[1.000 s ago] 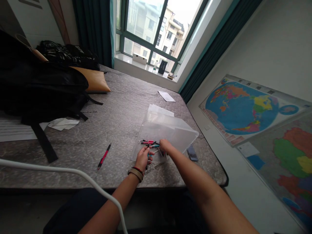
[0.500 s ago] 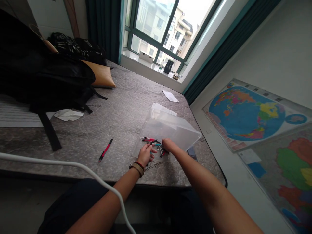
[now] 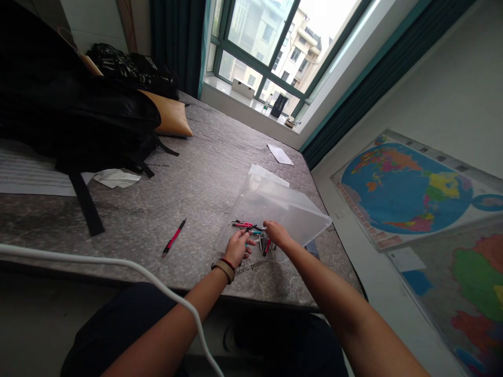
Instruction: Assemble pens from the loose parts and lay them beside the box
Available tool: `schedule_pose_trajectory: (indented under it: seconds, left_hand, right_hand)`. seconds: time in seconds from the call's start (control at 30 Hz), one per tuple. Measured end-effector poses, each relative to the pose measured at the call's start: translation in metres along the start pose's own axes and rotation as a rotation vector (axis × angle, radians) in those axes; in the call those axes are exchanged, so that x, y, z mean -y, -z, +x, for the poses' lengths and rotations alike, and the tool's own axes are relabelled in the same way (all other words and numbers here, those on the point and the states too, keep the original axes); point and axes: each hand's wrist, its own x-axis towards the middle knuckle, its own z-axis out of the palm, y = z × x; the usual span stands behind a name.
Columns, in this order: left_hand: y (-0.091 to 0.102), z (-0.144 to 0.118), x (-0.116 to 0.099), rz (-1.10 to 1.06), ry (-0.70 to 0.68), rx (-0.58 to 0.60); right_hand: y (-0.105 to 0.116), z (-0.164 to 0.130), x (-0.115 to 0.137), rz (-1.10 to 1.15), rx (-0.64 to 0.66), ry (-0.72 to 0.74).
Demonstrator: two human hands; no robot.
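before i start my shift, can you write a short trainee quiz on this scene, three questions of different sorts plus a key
1. Multiple choice: where does the lone red-and-black pen lie?
a) on the windowsill
b) on the grey mattress
c) on top of a sheet of paper

2. True or false: the person's left grip is nearer the clear plastic case than the backpack.

3. Fill in: in the picture, the world map is to the ____ of the window.

Key: 1 b; 2 true; 3 right.
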Motion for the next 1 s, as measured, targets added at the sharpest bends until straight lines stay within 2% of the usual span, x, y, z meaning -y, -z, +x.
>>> schedule_pose_trajectory:
  seconds: [0.2,0.43,0.73,1.0]
  left_hand:
    - [-0.002,0.001,-0.001,0.010,0.025,-0.021]
    - [0.001,0.002,-0.001,0.021,0.012,-0.027]
    - [0.001,0.001,0.001,0.012,-0.004,-0.034]
    - [0.001,0.001,-0.002,0.006,0.007,-0.026]
  right_hand:
    - [-0.004,0.001,0.009,-0.040,0.012,0.001]
    - [-0.005,0.003,0.005,-0.117,0.022,0.073]
    - [-0.016,-0.003,0.003,-0.262,-0.055,0.161]
    - [-0.021,-0.004,0.005,-0.283,-0.131,0.157]
